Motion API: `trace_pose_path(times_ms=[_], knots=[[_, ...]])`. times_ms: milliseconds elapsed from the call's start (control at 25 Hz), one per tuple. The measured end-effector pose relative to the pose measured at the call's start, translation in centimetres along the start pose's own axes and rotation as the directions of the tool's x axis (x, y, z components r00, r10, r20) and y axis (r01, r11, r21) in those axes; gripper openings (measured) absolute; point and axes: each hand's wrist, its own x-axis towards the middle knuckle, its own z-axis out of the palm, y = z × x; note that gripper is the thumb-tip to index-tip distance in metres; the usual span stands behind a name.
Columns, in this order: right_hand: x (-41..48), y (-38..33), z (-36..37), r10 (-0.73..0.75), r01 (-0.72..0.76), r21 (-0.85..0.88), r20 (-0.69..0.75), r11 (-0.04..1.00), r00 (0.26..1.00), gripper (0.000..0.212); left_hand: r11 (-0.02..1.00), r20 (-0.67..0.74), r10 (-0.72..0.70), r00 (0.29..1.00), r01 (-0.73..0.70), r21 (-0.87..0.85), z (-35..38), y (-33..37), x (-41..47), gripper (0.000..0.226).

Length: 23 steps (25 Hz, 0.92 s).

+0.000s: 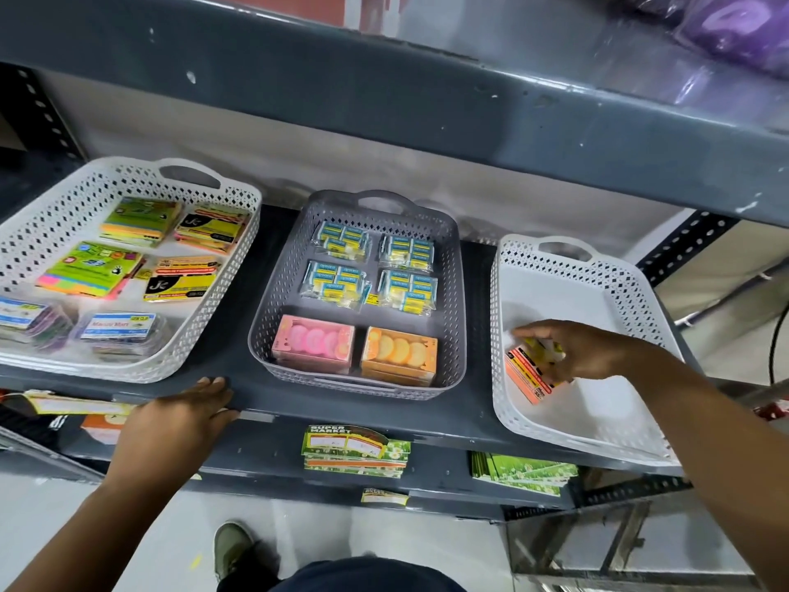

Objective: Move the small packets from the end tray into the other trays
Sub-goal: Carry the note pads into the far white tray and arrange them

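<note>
My right hand (572,350) is down inside the white end tray (632,301) at four o'clock, fingers curled around an orange packet (527,376) with yellow packaging showing at the fingertips, the packet's low corner near the tray floor. Around it the floor of this tray is bare white, open room toward the back handle at two o'clock and toward the near rim. My left hand (179,416) lies flat and spread on the front lip of the grey shelf (264,403) at eight o'clock, holding nothing. Dead centre sits the grey tray (264,335), its perforated right wall standing between my packet and its load: four clear bags of blue-and-yellow items (371,267) at the back, a pink box (314,341) and an orange box (399,350) side by side at the front. A dark strip of shelf separates the two tray walls. At ten o'clock the left white tray (213,309) holds bright sticky-note pads (92,271) and black-and-yellow packets (183,279). Overhead, the upper shelf beam (427,104) runs across at twelve, capping the headroom above all three trays.
</note>
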Motion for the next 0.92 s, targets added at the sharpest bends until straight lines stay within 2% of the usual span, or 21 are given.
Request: trace_pose_path(times_ms=[80,120,280,360,440,560,640,800,920], knots=[[0.7,0.2,0.0,0.028,-0.032,-0.173,-0.026,0.984,0.999,0.085,1.000,0.005,-0.007,1.000,0.007,0.002,0.0,0.0,0.0,0.043],[1.0,0.5,0.0,0.044,-0.048,-0.188,-0.027,0.981,0.999,0.086,1.000,0.005,-0.006,1.000,0.006,0.009,0.1,0.0,0.0,0.043],[0.6,1.4,-0.5,0.126,-0.128,-0.115,-0.029,0.985,0.992,0.047,1.000,0.026,-0.025,0.999,0.025,0.002,0.4,-0.4,-0.2,0.044],[0.1,1.6,-0.6,0.119,-0.111,0.065,-0.135,0.992,0.984,0.034,0.999,0.035,-0.033,0.999,0.033,0.000,0.5,-0.5,-0.3,0.045],[-0.3,2.1,-0.6,0.155,-0.075,0.342,-0.212,0.937,0.965,0.024,1.000,0.036,-0.031,0.999,0.030,0.006,0.6,-0.5,-0.4,0.045],[-0.8,2.8,0.0,0.227,-0.120,0.585,-0.114,0.802,0.967,0.006,0.999,0.050,-0.043,0.998,0.044,-0.021,0.6,-0.7,-0.4,0.046],[-1.1,3.0,0.4,0.246,-0.116,0.689,-0.092,0.715,0.965,0.008,0.999,0.029,-0.045,0.999,0.046,-0.025,0.5,-0.6,-0.4,0.046],[-2.2,0.9,-1.9,0.293,0.009,0.845,-0.196,0.535,0.936,0.005,1.000,0.021,-0.023,1.000,0.022,0.009,0.1,-0.4,-0.3,0.043],[-1.6,-2.9,-4.8,0.201,0.160,0.877,-0.275,0.452,0.940,0.024,0.999,0.129,-0.051,0.990,0.049,0.020,0.8,-1.5,-0.3,0.043]])
